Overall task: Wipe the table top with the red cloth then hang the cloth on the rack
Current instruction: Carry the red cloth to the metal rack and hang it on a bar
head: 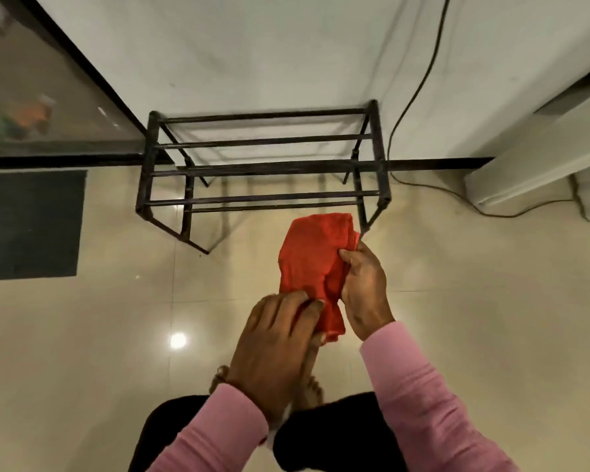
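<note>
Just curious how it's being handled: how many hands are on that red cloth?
2. The left hand holds the red cloth at its lower edge; the right hand grips its right side. Both are just short of the rack.

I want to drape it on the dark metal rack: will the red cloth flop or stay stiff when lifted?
Probably floppy: the red cloth creases and sags between the left hand and right hand. Likely light, since finger grips alone hold it up.
</note>
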Demonstrator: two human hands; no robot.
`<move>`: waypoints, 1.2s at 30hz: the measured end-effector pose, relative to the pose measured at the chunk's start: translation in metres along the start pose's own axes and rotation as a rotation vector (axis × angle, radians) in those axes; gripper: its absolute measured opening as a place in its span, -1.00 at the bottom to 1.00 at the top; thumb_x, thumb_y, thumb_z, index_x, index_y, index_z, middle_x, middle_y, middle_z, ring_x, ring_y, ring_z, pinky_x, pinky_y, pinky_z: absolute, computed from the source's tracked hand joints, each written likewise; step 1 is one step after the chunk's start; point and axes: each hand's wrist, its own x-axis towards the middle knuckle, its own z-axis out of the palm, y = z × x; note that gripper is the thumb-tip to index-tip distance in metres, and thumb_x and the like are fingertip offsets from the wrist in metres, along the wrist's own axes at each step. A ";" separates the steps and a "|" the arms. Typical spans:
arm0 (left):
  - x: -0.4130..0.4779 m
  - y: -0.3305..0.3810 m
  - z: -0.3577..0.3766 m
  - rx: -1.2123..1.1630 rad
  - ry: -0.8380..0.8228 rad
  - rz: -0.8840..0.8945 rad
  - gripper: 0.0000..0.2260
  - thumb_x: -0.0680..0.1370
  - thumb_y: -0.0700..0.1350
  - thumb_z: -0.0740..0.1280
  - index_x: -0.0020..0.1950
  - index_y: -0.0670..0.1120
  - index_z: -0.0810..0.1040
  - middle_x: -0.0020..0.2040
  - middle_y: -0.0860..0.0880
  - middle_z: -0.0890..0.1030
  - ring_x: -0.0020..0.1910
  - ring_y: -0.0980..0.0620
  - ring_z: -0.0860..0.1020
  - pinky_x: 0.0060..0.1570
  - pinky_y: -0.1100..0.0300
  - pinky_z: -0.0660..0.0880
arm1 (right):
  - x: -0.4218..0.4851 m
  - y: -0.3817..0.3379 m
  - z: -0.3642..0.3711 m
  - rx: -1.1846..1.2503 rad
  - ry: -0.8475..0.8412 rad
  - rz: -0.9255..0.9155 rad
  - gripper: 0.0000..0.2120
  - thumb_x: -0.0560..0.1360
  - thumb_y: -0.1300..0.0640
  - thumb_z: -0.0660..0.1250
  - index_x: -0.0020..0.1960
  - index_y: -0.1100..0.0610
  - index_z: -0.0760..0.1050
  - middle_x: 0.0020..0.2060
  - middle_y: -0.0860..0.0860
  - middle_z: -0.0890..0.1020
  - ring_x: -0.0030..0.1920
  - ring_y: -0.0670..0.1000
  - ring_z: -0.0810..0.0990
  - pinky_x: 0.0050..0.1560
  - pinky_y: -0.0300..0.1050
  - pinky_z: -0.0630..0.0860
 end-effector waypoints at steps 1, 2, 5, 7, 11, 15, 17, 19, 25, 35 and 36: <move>0.002 -0.020 0.023 0.016 0.003 0.027 -0.65 0.52 0.06 0.21 0.22 -0.06 0.53 0.16 -0.10 0.54 0.07 -0.13 0.53 0.10 -0.01 0.50 | 0.021 0.019 0.002 0.020 0.010 -0.002 -0.64 0.46 0.20 0.16 -0.20 -0.14 0.65 -0.21 -0.06 0.71 -0.18 -0.03 0.69 -0.07 0.00 0.59; 0.004 -0.039 0.045 0.029 0.004 0.051 -0.64 0.52 0.08 0.22 0.21 -0.07 0.55 0.15 -0.10 0.56 0.04 -0.13 0.55 0.06 0.01 0.51 | 0.042 0.038 0.002 0.036 0.027 -0.006 -0.66 0.46 0.22 0.17 -0.21 -0.09 0.66 -0.23 -0.05 0.71 -0.18 -0.02 0.69 -0.04 0.03 0.57; 0.013 -0.083 0.101 0.080 0.040 0.131 -0.67 0.52 0.05 0.25 0.16 -0.08 0.61 0.09 -0.11 0.61 -0.05 -0.14 0.59 -0.03 0.03 0.51 | 0.092 0.088 -0.004 0.054 0.063 -0.025 -0.74 0.48 0.25 0.17 -0.18 0.03 0.60 -0.26 -0.02 0.71 -0.17 0.02 0.68 -0.03 0.05 0.57; 0.019 -0.104 0.132 0.075 0.062 0.195 -0.72 0.50 0.01 0.31 0.12 -0.09 0.63 0.04 -0.11 0.62 -0.12 -0.14 0.60 -0.08 0.05 0.52 | 0.117 0.112 -0.009 0.031 0.062 -0.046 -0.79 0.47 0.21 0.19 -0.13 0.02 0.58 -0.24 -0.02 0.71 -0.14 0.04 0.68 -0.07 0.03 0.58; 0.032 -0.135 0.180 0.018 0.141 0.281 -0.78 0.48 -0.10 0.37 0.10 -0.10 0.64 -0.01 -0.09 0.64 -0.17 -0.12 0.60 -0.15 0.08 0.51 | 0.153 0.143 -0.019 -0.057 0.009 -0.105 -0.81 0.42 0.10 0.20 -0.11 -0.04 0.59 -0.16 -0.05 0.71 -0.08 0.03 0.68 -0.02 0.07 0.61; 0.040 -0.153 0.217 -0.125 0.241 0.263 -0.86 0.49 -0.12 0.34 0.00 -0.11 0.63 -0.10 -0.03 0.64 -0.21 -0.06 0.58 -0.20 0.10 0.47 | 0.176 0.165 -0.022 -0.123 -0.015 -0.156 -0.82 0.49 0.15 0.19 -0.03 -0.01 0.55 -0.10 0.00 0.69 -0.05 0.06 0.66 0.03 0.13 0.60; 0.050 -0.156 0.227 -0.348 0.236 0.105 -0.87 0.48 -0.06 0.29 -0.05 -0.06 0.57 -0.17 0.04 0.61 -0.23 0.00 0.57 -0.22 0.06 0.49 | 0.183 0.167 -0.025 -0.241 -0.054 -0.201 -0.84 0.50 0.11 0.19 0.03 -0.03 0.50 -0.06 0.00 0.67 -0.05 0.04 0.66 -0.01 0.09 0.61; 0.059 -0.158 0.232 -0.586 0.184 0.005 -0.90 0.48 0.00 0.27 -0.10 0.00 0.53 -0.25 0.09 0.58 -0.26 0.04 0.56 -0.26 0.03 0.52 | 0.188 0.167 -0.027 -0.373 -0.080 -0.271 -0.85 0.49 0.07 0.20 0.03 -0.05 0.47 -0.06 0.00 0.66 -0.09 0.04 0.67 -0.10 0.00 0.63; 0.072 -0.158 0.213 -0.966 0.080 -0.124 -0.82 0.51 -0.07 0.38 -0.21 -0.16 0.57 -0.25 -0.22 0.59 -0.22 -0.21 0.57 -0.14 -0.08 0.57 | 0.172 0.159 -0.022 -0.456 -0.013 -0.342 -0.92 0.52 0.09 0.26 -0.03 -0.01 0.51 -0.16 -0.02 0.66 -0.23 -0.04 0.67 -0.31 -0.20 0.57; 0.081 -0.183 0.207 -1.463 0.100 -0.505 -0.81 0.46 -0.09 0.41 -0.07 -0.20 0.63 -0.16 -0.17 0.67 -0.14 -0.08 0.66 -0.21 0.18 0.59 | 0.157 0.157 -0.012 -0.796 -0.081 -0.653 -0.81 0.46 -0.08 0.34 -0.03 -0.02 0.62 -0.16 -0.11 0.67 -0.12 -0.18 0.63 -0.10 -0.21 0.58; 0.080 -0.182 0.207 -1.480 0.102 -0.504 -0.80 0.45 -0.07 0.41 -0.07 -0.21 0.63 -0.17 -0.16 0.67 -0.15 -0.06 0.66 -0.20 0.17 0.59 | 0.153 0.158 -0.010 -0.789 -0.132 -0.659 -0.83 0.43 -0.08 0.37 -0.10 -0.01 0.62 -0.22 -0.08 0.67 -0.17 -0.15 0.64 -0.16 -0.20 0.59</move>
